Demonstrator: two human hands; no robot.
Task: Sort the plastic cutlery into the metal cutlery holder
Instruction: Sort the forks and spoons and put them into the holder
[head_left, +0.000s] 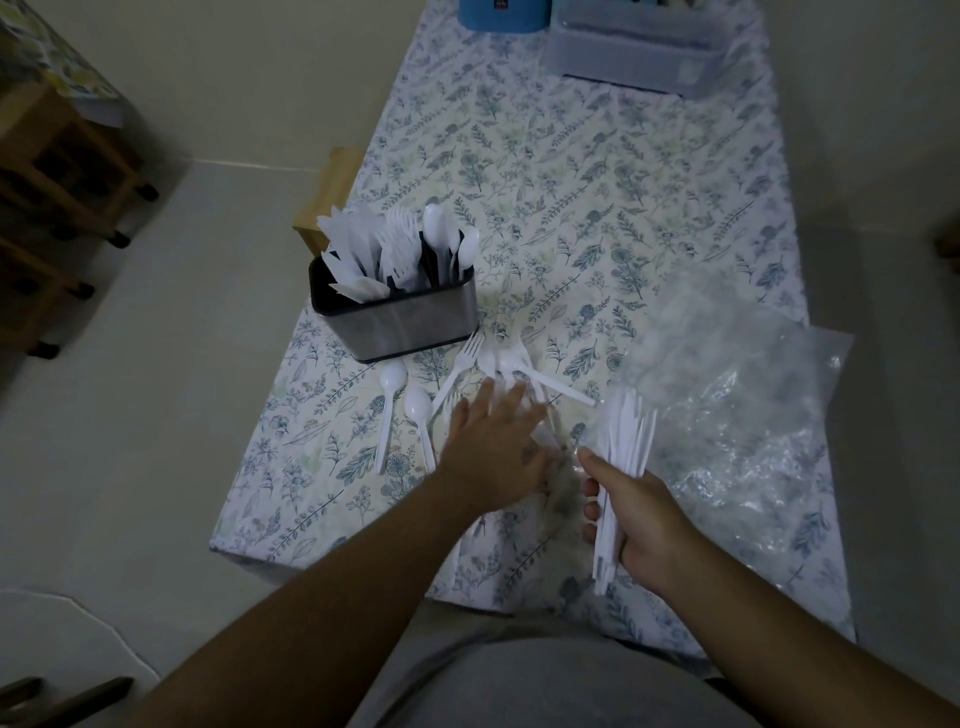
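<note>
The metal cutlery holder (410, 319) stands at the table's left, with white plastic knives, forks and spoons upright in separate compartments. Two loose white spoons (392, 400) lie in front of it, and several forks (480, 364) lie in a small heap to their right. My left hand (493, 447) is spread flat, fingers straight, over the near end of that fork heap. My right hand (639, 514) grips a bundle of white plastic knives (626, 441), their tips pointing away from me.
Crumpled clear plastic bags (737, 405) cover the table's right side. A clear lidded box (639, 57) and a blue container (501, 13) stand at the far end. The floral tablecloth (571, 182) hangs over the near edge. Wooden furniture (57, 171) stands at left.
</note>
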